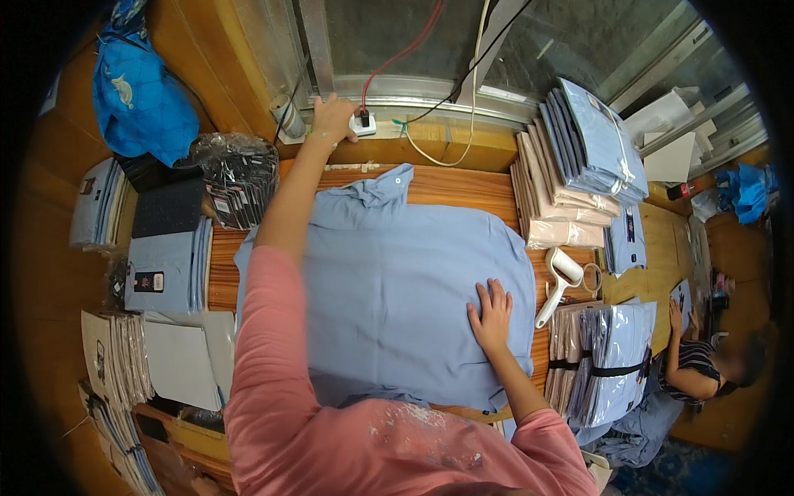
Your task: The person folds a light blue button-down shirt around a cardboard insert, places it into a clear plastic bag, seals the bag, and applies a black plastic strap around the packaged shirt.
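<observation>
A light blue shirt [413,285] lies spread over the striped wooden table, its collar end [372,190] bunched toward the window. My right hand [493,314] rests flat on the right part of the shirt, fingers apart. Stretched forward to the window ledge, my left hand [332,120] has its fingers spread beside a small white power socket [362,125]. A dark plug [364,114] on a red cable sits in that socket. The left fingertips are at the socket's edge; whether they press on it I cannot tell.
On the right are a white lint roller [562,273], stacked folded shirts [591,149] and strapped bagged shirts [608,355]. More packed shirts [169,269] and a bundle of black-edged packets [240,180] stand at left. A blue bag [141,95] hangs above them. Another person [699,368] works at far right.
</observation>
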### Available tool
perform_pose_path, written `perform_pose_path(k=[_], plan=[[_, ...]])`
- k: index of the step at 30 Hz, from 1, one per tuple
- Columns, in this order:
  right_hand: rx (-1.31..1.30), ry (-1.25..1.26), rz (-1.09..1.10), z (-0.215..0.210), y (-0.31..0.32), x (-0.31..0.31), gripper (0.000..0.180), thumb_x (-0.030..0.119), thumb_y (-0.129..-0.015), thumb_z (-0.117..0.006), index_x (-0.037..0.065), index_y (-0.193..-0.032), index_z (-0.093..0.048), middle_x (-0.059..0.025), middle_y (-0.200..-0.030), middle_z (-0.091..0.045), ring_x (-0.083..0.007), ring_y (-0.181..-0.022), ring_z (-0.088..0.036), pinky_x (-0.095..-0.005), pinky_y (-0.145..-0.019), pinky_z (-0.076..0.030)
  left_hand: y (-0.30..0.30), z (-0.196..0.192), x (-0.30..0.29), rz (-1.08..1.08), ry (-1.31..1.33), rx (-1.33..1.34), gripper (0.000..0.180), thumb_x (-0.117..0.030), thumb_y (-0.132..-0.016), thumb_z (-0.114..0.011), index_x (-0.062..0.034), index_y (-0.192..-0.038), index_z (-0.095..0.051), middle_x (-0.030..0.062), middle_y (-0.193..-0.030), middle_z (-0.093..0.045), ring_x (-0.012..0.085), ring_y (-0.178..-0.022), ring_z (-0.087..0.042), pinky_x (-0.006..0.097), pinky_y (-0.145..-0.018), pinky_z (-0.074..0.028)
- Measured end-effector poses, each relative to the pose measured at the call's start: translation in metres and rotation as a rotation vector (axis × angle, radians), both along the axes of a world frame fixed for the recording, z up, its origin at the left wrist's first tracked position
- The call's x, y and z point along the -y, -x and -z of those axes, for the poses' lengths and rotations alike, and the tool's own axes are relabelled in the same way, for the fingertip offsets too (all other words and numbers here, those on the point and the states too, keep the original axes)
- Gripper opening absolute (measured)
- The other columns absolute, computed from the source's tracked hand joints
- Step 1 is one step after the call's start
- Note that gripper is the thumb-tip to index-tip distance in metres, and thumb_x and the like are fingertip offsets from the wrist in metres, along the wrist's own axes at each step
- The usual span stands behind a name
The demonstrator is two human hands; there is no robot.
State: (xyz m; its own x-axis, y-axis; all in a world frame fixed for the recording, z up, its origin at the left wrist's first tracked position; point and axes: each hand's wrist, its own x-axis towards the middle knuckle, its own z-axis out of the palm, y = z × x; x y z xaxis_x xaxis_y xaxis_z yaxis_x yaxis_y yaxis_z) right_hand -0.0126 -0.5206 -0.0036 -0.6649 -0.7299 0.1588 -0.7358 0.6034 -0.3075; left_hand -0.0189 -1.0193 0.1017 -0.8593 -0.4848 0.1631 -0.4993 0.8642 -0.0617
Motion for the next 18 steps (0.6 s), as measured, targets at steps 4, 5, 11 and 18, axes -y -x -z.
perform_pose_path(k=[4, 5, 11, 18], plan=[[-0.01, 0.015, 0.002, 0.002, 0.0, -0.001, 0.045, 0.027, -0.082, -0.058, 0.01, -0.123, -0.051, -0.0145, -0.132, -0.041, -0.0308, -0.129, -0.032, -0.0527, -0.105, -0.019, -0.019, 0.012, -0.018, -0.026, 0.206, -0.243, 0.085, -0.032, -0.047, -0.083, -0.0203, -0.123, -0.046, 0.002, -0.114, -0.052, 0.0226, -0.103, -0.048, 0.042, -0.085, -0.034], [-0.01, 0.023, 0.0, 0.002, -0.001, 0.0, 0.045, 0.027, -0.082, -0.058, 0.01, -0.123, -0.051, -0.0146, -0.132, -0.042, -0.0308, -0.129, -0.032, -0.0527, -0.105, -0.019, -0.023, 0.018, -0.021, -0.007, 0.27, -0.306, 0.084, -0.033, -0.049, -0.083, -0.0208, -0.124, -0.046, 0.0025, -0.114, -0.051, 0.0223, -0.103, -0.047, 0.042, -0.085, -0.035], [-0.024, 0.04, 0.004, 0.004, -0.002, -0.003, 0.044, 0.028, -0.083, -0.057, 0.009, -0.122, -0.051, -0.0148, -0.132, -0.042, -0.0305, -0.129, -0.032, -0.053, -0.105, -0.02, -0.063, 0.038, -0.074, -0.008, 0.147, -0.695, 0.068, -0.034, -0.069, -0.073, -0.0165, -0.128, -0.043, 0.0075, -0.117, -0.052, 0.0277, -0.105, -0.049, 0.047, -0.088, -0.036], [-0.069, 0.057, -0.025, 0.006, -0.001, 0.0, 0.044, 0.03, -0.084, -0.055, 0.01, -0.123, -0.05, -0.0145, -0.133, -0.042, -0.0302, -0.128, -0.033, -0.0527, -0.105, -0.02, -0.102, 0.092, -0.084, -0.014, -0.482, -0.26, 0.048, -0.021, -0.082, -0.062, -0.0078, -0.125, -0.045, 0.0168, -0.084, -0.063, 0.0302, -0.087, -0.06, 0.044, -0.079, -0.044]])
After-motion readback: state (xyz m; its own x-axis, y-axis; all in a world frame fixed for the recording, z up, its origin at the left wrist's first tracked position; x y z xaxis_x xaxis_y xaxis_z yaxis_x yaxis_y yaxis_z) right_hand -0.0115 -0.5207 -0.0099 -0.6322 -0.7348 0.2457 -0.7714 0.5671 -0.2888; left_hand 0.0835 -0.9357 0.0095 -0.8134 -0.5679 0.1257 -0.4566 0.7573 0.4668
